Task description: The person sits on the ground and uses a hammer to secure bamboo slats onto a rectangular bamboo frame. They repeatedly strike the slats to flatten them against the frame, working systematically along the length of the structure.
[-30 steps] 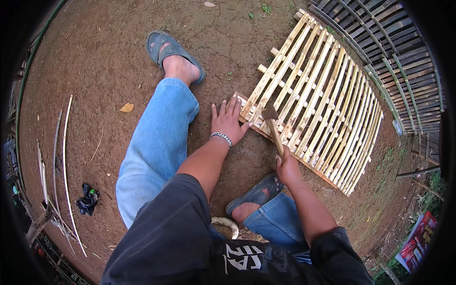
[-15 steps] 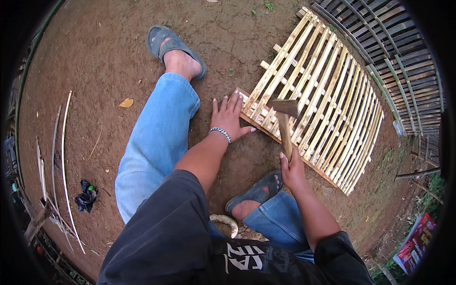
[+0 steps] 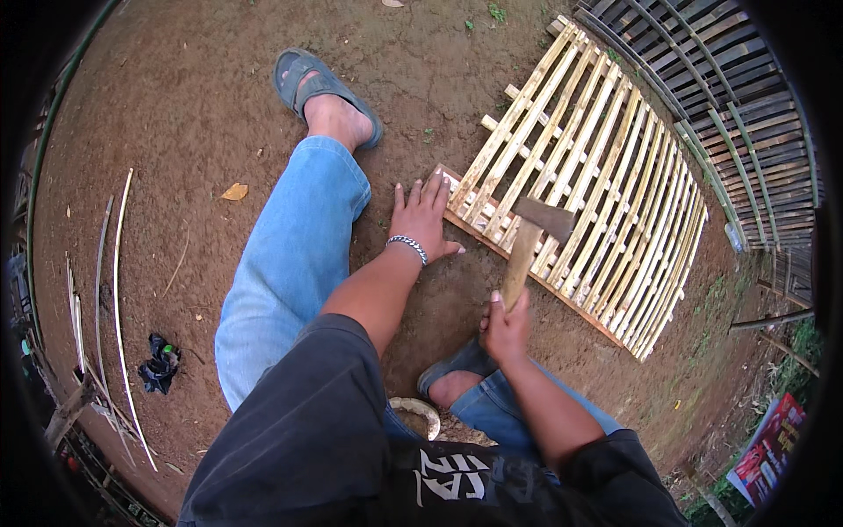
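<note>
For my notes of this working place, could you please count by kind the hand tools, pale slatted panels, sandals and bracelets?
Axe-like tool, held in the right hand: 1
Pale slatted panel, on the ground: 1
Sandals: 2
Bracelet, on the left wrist: 1
Total: 5

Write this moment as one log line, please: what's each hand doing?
left hand: open at corner of bamboo panel | right hand: gripping hatchet by handle | on ground: dry leaf, black plastic bag
</note>
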Demonstrator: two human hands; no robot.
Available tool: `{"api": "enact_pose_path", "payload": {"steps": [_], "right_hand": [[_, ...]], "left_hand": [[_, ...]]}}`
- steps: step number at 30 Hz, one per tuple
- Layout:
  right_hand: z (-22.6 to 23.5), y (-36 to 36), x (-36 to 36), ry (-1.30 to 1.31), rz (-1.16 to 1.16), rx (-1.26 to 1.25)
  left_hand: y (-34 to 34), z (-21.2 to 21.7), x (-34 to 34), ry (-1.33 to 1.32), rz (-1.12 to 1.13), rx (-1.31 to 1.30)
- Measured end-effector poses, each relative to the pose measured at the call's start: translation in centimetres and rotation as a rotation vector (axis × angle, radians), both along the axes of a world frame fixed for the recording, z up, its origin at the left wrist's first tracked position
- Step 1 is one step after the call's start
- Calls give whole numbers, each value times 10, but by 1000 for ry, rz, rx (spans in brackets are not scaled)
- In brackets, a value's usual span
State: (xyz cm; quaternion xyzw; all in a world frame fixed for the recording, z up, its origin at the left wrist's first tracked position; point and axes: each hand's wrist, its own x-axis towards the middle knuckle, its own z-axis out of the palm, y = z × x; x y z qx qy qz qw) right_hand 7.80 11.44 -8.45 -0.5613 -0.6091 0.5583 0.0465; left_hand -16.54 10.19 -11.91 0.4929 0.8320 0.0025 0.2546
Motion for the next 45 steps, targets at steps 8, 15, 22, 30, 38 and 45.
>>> {"api": "enact_pose_path", "payload": {"steps": [8,15,22,30,38,45], "right_hand": [[2,-11,-6,194,-262,-127],[1,-1,-10,121,-137,-154],[-5,4,-5,82,-101,-275],[-15,7,-2,-46,96,58],[9,17,-9,-331,359,230],[5,29,-2,-468,558,220]], "left_hand": [[0,-1,-2,7,4,0],[1,3,-3,-9,-1,-12],[-1,2,-3,-16,-8,-18],[1,2,-5,-19,-19,-17],[-1,0,-7,9,-24,4],[0,2,-8,3,-42,-7]]}}
